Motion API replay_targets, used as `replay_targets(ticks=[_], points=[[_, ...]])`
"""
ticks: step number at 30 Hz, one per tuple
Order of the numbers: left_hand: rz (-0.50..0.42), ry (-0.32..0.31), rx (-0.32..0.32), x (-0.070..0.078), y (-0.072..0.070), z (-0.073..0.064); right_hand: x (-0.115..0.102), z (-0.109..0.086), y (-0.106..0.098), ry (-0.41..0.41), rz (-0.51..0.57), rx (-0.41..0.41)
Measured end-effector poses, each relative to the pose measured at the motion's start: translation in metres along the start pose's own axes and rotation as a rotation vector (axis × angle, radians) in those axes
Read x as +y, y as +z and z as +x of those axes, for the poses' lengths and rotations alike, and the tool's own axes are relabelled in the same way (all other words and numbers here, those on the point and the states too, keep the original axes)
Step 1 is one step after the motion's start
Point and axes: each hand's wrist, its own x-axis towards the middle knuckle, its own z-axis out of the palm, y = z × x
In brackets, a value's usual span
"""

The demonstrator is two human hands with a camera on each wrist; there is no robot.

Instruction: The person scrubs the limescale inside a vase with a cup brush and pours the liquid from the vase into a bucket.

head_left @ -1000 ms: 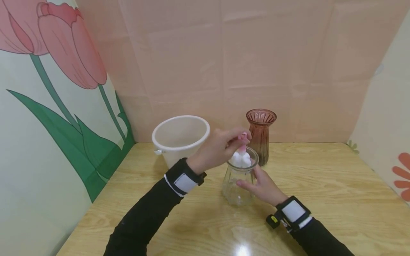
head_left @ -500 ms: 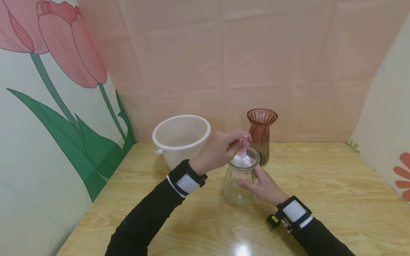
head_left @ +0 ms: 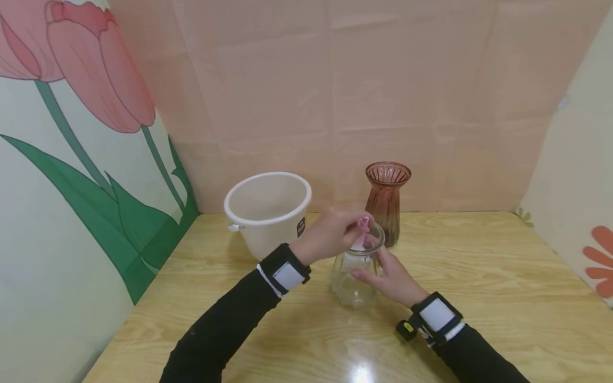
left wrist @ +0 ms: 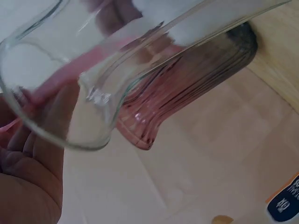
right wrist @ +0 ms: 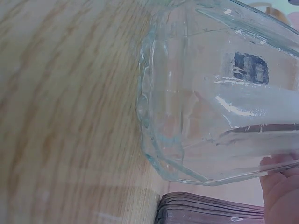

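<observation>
In the head view a clear ribbed glass vase (head_left: 353,287) stands on the table. My right hand (head_left: 396,279) steadies it from the right, thumb on the near side and fingers behind the glass. Above the rim, my left hand (head_left: 328,234) pinches the pink handle of a sponge cleaning brush (head_left: 363,226). The brush's white head is down inside the vase, seen through the glass in the left wrist view as a pale mass. The right wrist view has the vase (right wrist: 187,107) close up, its base by the tabletop and my fingertips (right wrist: 280,186) against its side.
A reddish-brown fluted vase (head_left: 384,205) stands just behind the clear one. To the left is a white bucket (head_left: 261,236) with a dark label. Pink sheeting (head_left: 268,106) hangs behind the wooden table (head_left: 479,276).
The left hand has lowered, pushing the brush deeper; its white head has dropped from the rim into the vase. The right hand and vase hold nearly still. The head view shifts slightly.
</observation>
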Motion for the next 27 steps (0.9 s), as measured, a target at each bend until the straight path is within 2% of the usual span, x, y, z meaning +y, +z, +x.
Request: replay_targets(ticks=[5,14,19,27], points=[[0.047,-0.055,-0.119,-0.002,0.006,0.0,0.0,-0.001,0.001,0.011,0.003,-0.001],[0.105,-0.094,-0.219,-0.004,0.011,0.006,0.0,-0.002,0.001,0.022,-0.008,-0.002],[0.203,-0.077,-0.268,-0.001,0.012,0.01,-0.001,-0.001,0.0,0.007,-0.011,0.005],[0.236,-0.071,-0.291,-0.001,0.015,0.009,-0.003,-0.001,0.001,0.008,-0.008,0.013]])
